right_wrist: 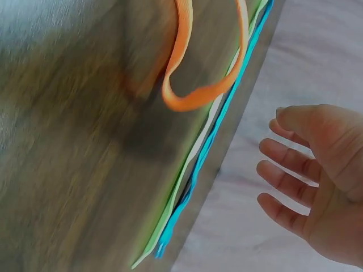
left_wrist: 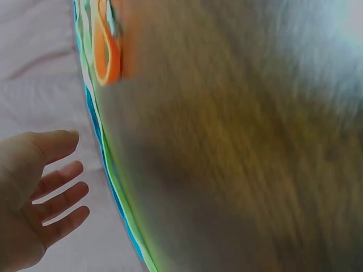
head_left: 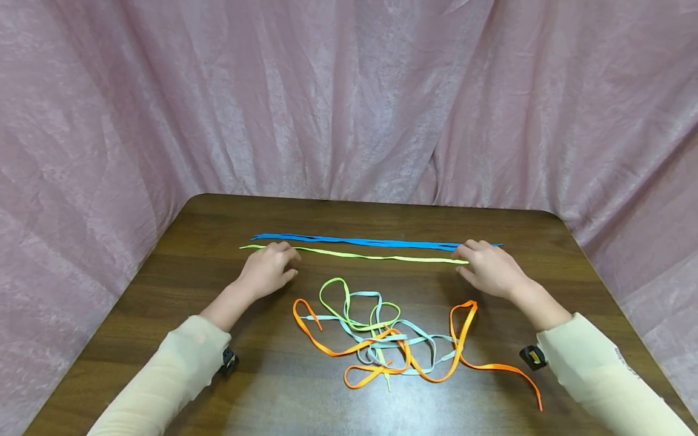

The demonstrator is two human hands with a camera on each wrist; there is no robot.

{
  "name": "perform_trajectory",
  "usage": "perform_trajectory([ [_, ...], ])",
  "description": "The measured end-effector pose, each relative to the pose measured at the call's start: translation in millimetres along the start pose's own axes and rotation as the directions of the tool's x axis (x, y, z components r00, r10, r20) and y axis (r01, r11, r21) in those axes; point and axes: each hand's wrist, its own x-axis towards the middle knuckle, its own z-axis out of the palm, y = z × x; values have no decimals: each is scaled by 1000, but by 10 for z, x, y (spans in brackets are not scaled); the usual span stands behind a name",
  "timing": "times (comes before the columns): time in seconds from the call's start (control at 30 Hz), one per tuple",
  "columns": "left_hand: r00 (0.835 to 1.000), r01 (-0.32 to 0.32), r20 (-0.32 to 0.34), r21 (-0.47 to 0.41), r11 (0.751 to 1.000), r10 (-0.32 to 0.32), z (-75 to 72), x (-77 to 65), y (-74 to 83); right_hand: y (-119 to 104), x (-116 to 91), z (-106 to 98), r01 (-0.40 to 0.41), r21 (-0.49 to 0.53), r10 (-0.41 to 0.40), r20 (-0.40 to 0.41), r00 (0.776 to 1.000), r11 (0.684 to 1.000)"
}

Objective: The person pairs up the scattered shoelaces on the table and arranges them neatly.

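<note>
A lime shoelace [head_left: 376, 257] lies stretched across the table, just in front of a flat bundle of blue shoelaces [head_left: 371, 243]. Over the lime lace's left part is my left hand [head_left: 269, 266], its fingers loosely bent and holding nothing. My right hand [head_left: 491, 266] is at that lace's right end and overlaps the blue bundle in the head view. Both wrist views show thumb and fingers apart, with nothing between them. Nearer to me, an orange shoelace [head_left: 463, 339], a pale blue shoelace [head_left: 431, 342] and another lime shoelace [head_left: 332, 303] lie in a loose tangle.
The brown wooden table [head_left: 262, 375] has rounded far corners. Pink curtains [head_left: 349, 103] hang behind it and on both sides. A small black device [head_left: 533, 357] sits at the right cuff, and another [head_left: 229, 361] at the left one.
</note>
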Motion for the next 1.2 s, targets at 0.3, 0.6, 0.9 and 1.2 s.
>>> perform_trajectory([
  [0.3, 991, -133, 11, 4, 991, 133, 33, -54, 288, -270, 56, 2, 71, -11, -70, 52, 996, 997],
  [0.6, 959, -283, 25, -2, 959, 283, 115, -91, 557, -502, 70, 62, 102, -21, -100, 86, 991, 995],
  [0.9, 930, -369, 0, 8, 929, 369, 212, -115, 693, -728, 72, 168, 151, -9, -149, 107, 983, 988],
  [1.2, 920, -392, -1, 11, 920, 392, 299, -109, 742, -919, 71, 262, 187, 17, -187, 142, 972, 982],
])
